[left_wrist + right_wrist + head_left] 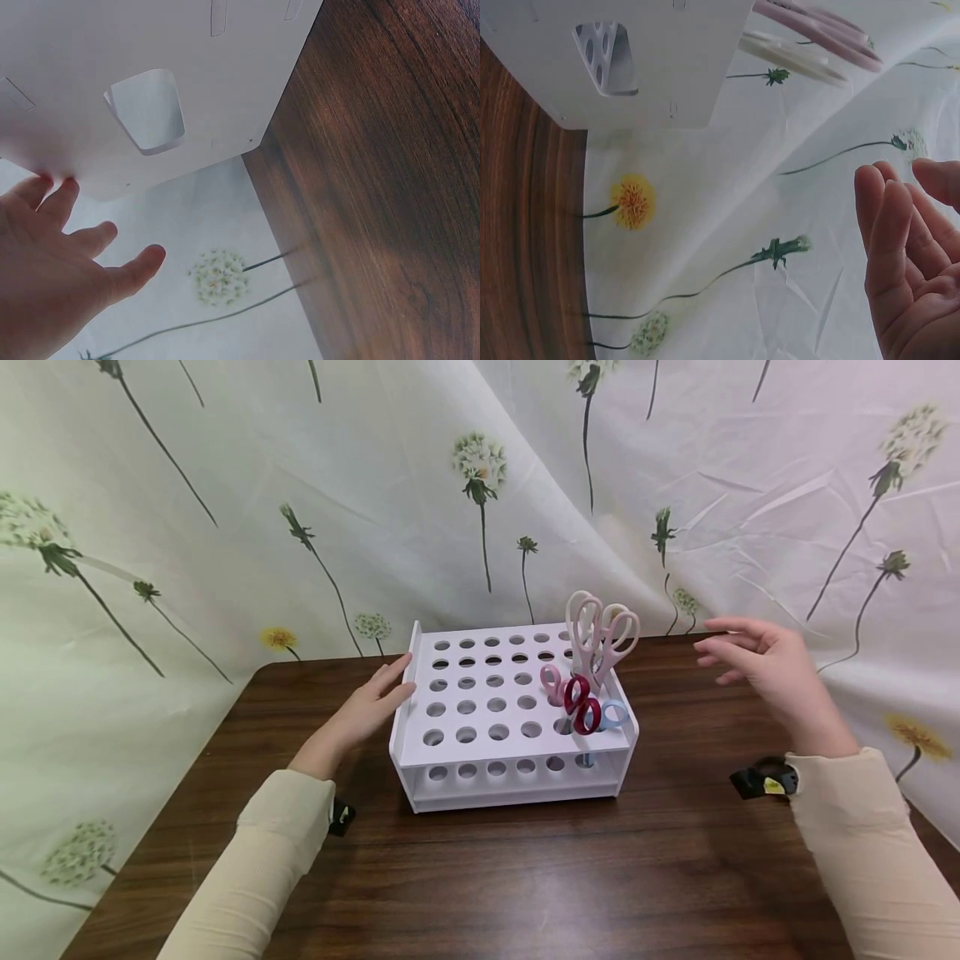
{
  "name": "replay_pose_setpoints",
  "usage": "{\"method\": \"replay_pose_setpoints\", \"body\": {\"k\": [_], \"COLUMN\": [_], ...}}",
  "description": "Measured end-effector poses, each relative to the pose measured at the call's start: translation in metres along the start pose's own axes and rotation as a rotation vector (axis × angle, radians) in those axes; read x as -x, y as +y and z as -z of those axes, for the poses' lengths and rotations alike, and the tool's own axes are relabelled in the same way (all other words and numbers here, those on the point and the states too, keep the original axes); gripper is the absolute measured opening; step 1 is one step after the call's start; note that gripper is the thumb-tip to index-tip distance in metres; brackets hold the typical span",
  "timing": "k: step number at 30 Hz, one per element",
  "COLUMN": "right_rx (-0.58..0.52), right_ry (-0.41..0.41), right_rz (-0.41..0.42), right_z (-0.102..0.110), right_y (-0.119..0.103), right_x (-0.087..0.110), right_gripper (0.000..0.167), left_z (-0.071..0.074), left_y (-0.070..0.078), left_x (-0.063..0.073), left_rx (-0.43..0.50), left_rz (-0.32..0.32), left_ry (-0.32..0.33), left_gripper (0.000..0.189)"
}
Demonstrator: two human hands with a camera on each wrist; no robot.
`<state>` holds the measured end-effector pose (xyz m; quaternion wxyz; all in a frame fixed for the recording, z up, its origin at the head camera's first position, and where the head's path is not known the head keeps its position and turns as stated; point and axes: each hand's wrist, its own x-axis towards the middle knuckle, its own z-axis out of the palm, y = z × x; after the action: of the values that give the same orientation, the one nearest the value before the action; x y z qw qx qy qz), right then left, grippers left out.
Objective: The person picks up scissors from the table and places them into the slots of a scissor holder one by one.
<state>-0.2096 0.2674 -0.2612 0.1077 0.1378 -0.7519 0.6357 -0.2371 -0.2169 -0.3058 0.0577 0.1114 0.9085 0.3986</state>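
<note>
A white rack [480,752] with rows of round holes stands on the table. Several scissors stand handles-up along its right side: pale pink and white pairs [587,627] at the back, a small pink pair [552,683], a red pair [587,717] and a light blue pair [615,715] in front. My left hand [365,706] touches the rack's left side panel [202,97] with its fingertips, fingers extended. Off to the rack's right, my right hand [768,672] hovers over the table with fingers loosely bent and nothing between them, as the right wrist view also shows.
The dark wooden table [487,885] carries the rack near its back edge. Right behind hangs a pale curtain [405,510] printed with dandelions. Each side panel has a cut-out handle hole [150,112]. Black straps [765,779] sit at both wrists.
</note>
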Motion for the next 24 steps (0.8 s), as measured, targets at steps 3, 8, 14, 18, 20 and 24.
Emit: {"method": "replay_pose_setpoints", "body": {"k": [3,8,14,18,20,24], "right_rx": [-0.033,-0.077,-0.125,-0.132,-0.133,-0.166], "right_ry": [0.021,0.048,0.085,0.097,0.100,0.105], "right_rz": [-0.006,-0.006,-0.018,-0.036,-0.044,-0.052], "right_z": [0.007,0.019,0.035,0.044,0.049,0.056], "right_y": [0.002,0.004,0.008,0.011,0.013,0.016], "right_x": [0.002,0.006,0.011,0.013,0.014,0.018], "right_gripper": [0.022,0.022,0.022,0.023,0.023,0.023], "left_z": [0.000,-0.001,-0.001,0.000,0.001,0.001], "left_y": [0.000,0.001,0.001,0.001,0.000,0.000], "left_x": [0.001,0.002,0.000,0.000,0.000,0.000], "left_rx": [0.004,0.011,0.008,0.001,-0.002,-0.005], "left_rz": [-0.002,0.003,0.002,-0.004,-0.005,-0.001], "left_ry": [0.002,0.002,-0.001,0.001,0.003,0.000], "left_gripper": [0.063,0.063,0.062,0.061,0.061,0.062]}}
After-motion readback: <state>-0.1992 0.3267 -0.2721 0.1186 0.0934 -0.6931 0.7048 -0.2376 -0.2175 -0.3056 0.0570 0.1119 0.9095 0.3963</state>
